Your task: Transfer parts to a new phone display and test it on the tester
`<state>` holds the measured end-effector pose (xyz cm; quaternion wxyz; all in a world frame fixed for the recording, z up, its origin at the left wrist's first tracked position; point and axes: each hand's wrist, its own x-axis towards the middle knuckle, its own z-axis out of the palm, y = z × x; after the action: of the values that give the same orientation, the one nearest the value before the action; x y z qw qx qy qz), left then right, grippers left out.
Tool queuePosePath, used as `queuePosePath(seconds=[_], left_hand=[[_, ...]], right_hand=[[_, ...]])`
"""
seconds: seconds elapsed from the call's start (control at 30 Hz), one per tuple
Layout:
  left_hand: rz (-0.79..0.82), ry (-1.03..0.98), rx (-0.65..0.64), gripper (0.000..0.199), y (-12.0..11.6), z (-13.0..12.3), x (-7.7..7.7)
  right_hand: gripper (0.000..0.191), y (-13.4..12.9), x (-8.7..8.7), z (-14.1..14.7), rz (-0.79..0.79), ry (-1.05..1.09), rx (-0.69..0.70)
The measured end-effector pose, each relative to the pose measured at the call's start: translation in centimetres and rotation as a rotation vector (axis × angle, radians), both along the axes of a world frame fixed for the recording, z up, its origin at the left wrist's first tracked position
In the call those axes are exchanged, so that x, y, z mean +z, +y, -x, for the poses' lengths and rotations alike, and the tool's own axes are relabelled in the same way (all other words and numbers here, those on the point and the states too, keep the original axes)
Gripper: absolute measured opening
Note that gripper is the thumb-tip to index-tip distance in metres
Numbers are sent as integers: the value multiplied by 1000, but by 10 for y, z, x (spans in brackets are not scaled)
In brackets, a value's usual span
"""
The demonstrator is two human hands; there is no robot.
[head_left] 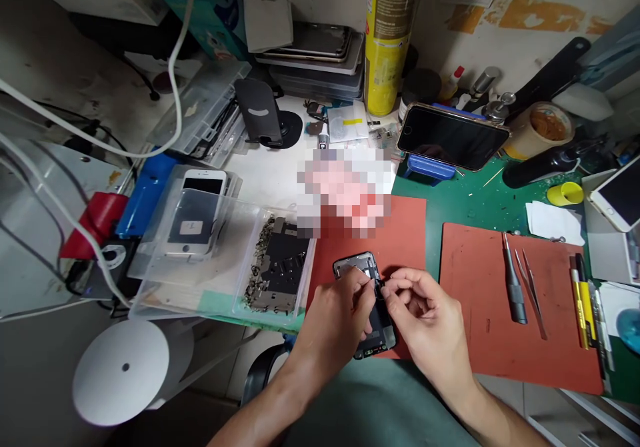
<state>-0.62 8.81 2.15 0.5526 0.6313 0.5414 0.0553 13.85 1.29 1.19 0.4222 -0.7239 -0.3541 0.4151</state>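
An opened phone [384, 332] with its inner parts showing lies on a reddish-brown work mat [407, 224], close to the mat's front edge. Over the phone's left side is my left hand [340, 307], its thumb and index finger pinched together near the upper middle. My right hand [427, 310] meets it from the right, with thumb and index finger closed at the phone's right edge beside a small dark piece. What either set of fingertips holds is too small and covered to name. Part of the phone is hidden under my left hand.
Left of the mat is a clear plastic box [303, 286] with small metal phone parts. On a second mat [480, 300] lie a screwdriver [515, 290], tweezers [533, 294] and several pens. A phone on a blue stand [453, 137] and a yellow can [385, 67] stand behind.
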Motion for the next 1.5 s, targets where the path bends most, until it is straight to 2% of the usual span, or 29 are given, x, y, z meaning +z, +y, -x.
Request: queuePosePath(seconds=[0.2, 0.3, 0.4, 0.6, 0.9, 1.17, 1.3, 1.4, 1.5], left_hand=[[19, 7, 9, 24, 0, -2, -1], [42, -19, 28, 23, 0, 0, 1], [44, -28, 65, 24, -1, 1, 5], [95, -25, 99, 25, 1, -1, 4], [81, -31, 80, 21, 2, 2, 0], [107, -30, 61, 21, 3, 3, 0], [122, -42, 56, 30, 4, 3, 0], [125, -41, 39, 35, 4, 4, 1], [117, -30, 23, 31, 4, 4, 1]], right_hand=[[14, -16, -11, 19, -275, -369, 16], [23, -18, -18, 26, -411, -540, 43], [32, -21, -26, 28, -477, -622, 93], [37, -26, -33, 30, -488, -613, 126], [34, -23, -22, 26, -544, -542, 53], [21, -19, -23, 27, -443, -531, 46], [14, -19, -26, 28, -393, -540, 41], [11, -20, -27, 27, -392, -555, 17], [11, -20, -27, 26, -387, -543, -3]])
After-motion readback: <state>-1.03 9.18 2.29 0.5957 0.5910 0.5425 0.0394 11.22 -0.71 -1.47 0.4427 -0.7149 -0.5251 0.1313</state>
